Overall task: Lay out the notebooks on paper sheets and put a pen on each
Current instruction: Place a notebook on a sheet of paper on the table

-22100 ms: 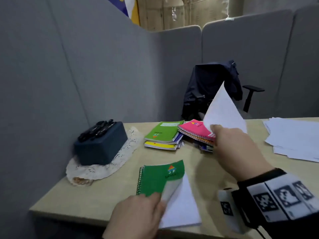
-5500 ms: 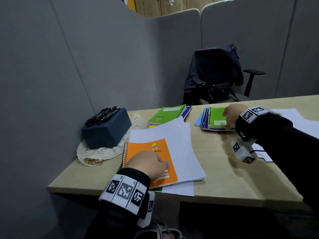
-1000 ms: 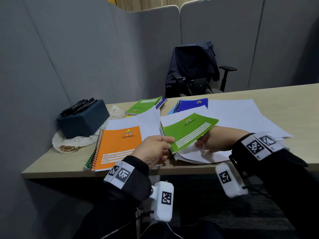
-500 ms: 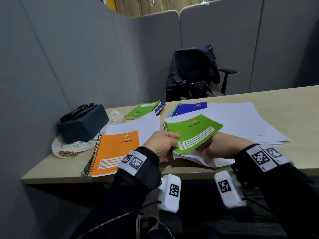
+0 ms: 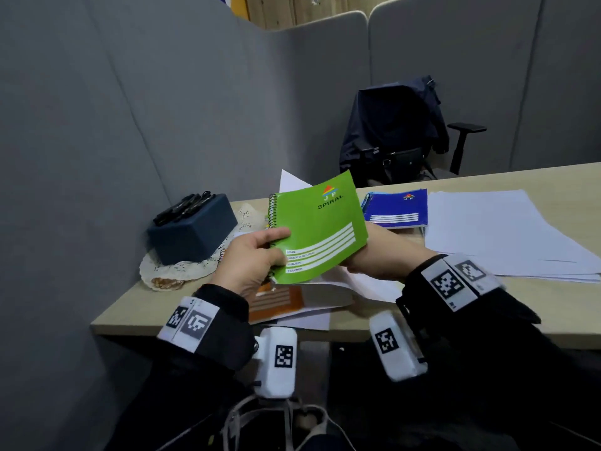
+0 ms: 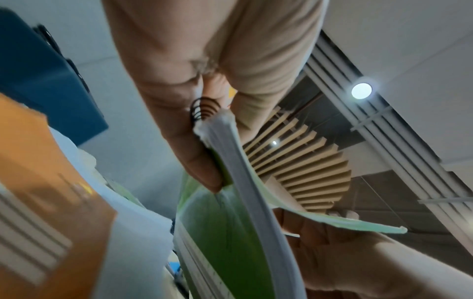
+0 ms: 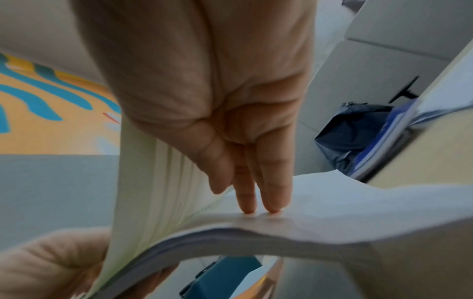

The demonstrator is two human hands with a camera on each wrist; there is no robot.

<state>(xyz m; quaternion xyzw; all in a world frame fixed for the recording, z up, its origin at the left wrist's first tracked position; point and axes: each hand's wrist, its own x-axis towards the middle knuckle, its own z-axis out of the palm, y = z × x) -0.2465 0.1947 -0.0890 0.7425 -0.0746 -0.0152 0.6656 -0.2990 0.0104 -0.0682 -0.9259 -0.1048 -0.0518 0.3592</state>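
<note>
A green spiral notebook (image 5: 320, 229) hangs tilted up above the desk's front edge. My left hand (image 5: 257, 258) pinches its lower spiral corner, thumb on the cover; the left wrist view shows the coil (image 6: 204, 109) between thumb and fingers. My right hand (image 5: 380, 252) is behind the notebook's right side. Its straight fingers (image 7: 258, 192) press on the bent white pages. An orange notebook (image 5: 276, 302) lies on white sheets below, mostly hidden. A blue notebook (image 5: 395, 208) lies further back. Black pens (image 5: 183, 206) rest on a dark blue box (image 5: 195, 236).
A loose pile of white paper (image 5: 494, 232) covers the desk at right. The box stands on a lace doily (image 5: 172, 275) at the left corner. Grey partition walls (image 5: 130, 109) close off left and back. An office chair with a dark jacket (image 5: 393, 135) stands behind the desk.
Both hands have lifted the green notebook off the sheets and tipped its cover up to face me. It has moved left, over the orange notebook.
</note>
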